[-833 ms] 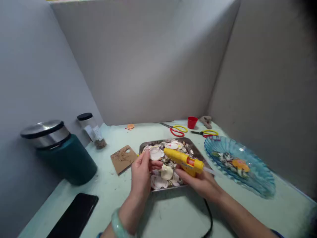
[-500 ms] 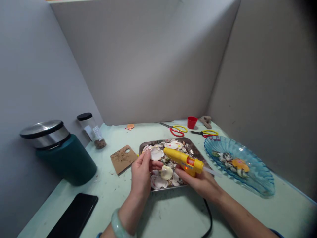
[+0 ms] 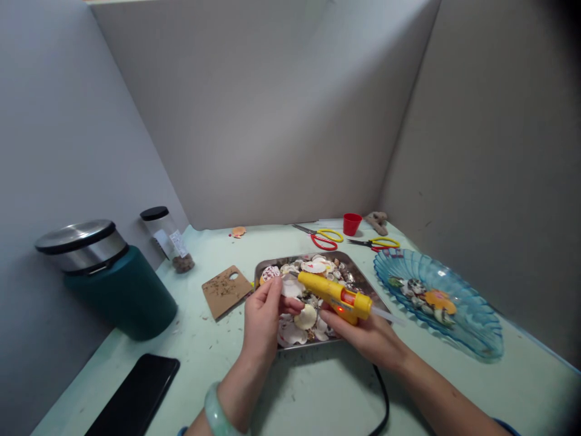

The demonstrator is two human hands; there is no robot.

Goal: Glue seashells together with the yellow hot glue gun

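My right hand [image 3: 363,333] is closed around a yellow hot glue gun [image 3: 333,292], its nozzle pointing left and a clear glue stick [image 3: 388,315] jutting from its back. An orange-red light glows on its side. Thumb and fingers of my left hand [image 3: 267,309] pinch a white seashell [image 3: 291,287], and the nozzle tip is right by the shell; whether they touch I cannot tell. Both hands are over a metal tray [image 3: 365,281] filled with shells, among them a pale yellow shell [image 3: 306,317] and a speckled one [image 3: 270,274].
Left of the tray lie a brown board [image 3: 224,292], a black phone [image 3: 136,393], a green thermos [image 3: 120,290] and a clear jar [image 3: 170,239]. Behind it are two scissors [image 3: 329,235] and a red cup [image 3: 351,224]. A blue glass dish [image 3: 476,324] holds shells at right. A black cord [image 3: 385,399] trails forward.
My left hand has shifted slightly right with the shell, which has tilted; the speckled shell shows more. The glue gun's nozzle has moved slightly left.
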